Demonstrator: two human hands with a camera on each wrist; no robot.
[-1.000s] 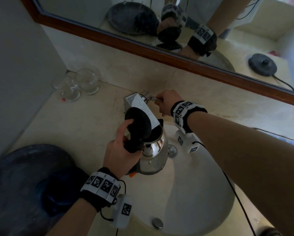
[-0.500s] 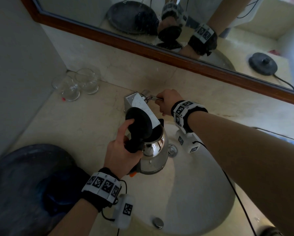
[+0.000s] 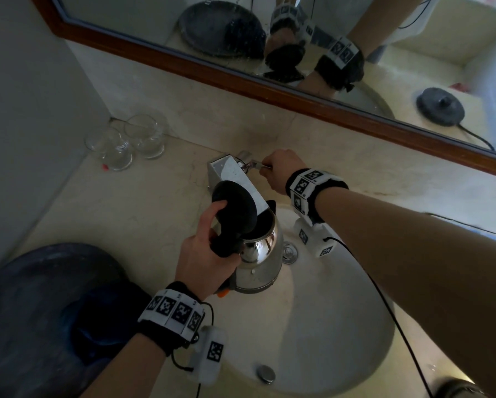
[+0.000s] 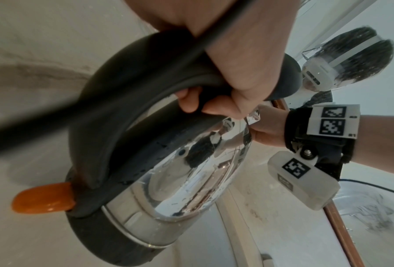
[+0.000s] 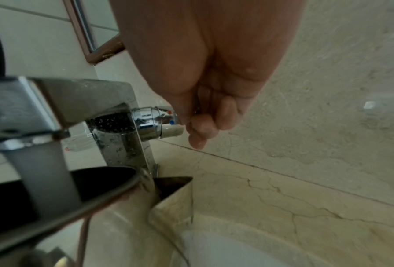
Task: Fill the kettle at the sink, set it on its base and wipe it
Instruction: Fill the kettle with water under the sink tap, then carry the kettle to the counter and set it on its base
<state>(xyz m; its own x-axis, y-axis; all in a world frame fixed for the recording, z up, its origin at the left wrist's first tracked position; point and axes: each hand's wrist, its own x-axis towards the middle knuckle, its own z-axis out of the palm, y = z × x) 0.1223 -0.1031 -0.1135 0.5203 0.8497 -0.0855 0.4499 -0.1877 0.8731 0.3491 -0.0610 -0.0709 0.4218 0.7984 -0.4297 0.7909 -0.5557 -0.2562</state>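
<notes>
A shiny steel kettle with a black handle and a raised black lid hangs over the sink basin, its mouth under the chrome faucet spout. My left hand grips the kettle handle, thumb up by the lid. An orange switch sticks out at the kettle's foot. My right hand has its fingers curled round the faucet's side lever. A stream of water runs from the spout into the kettle's mouth. The kettle base shows only in the mirror.
Two clear glasses stand in the counter's back left corner. A dark round tray lies on the counter at the left. A wood-framed mirror runs along the wall behind the faucet. The drain knob sits on the sink's near rim.
</notes>
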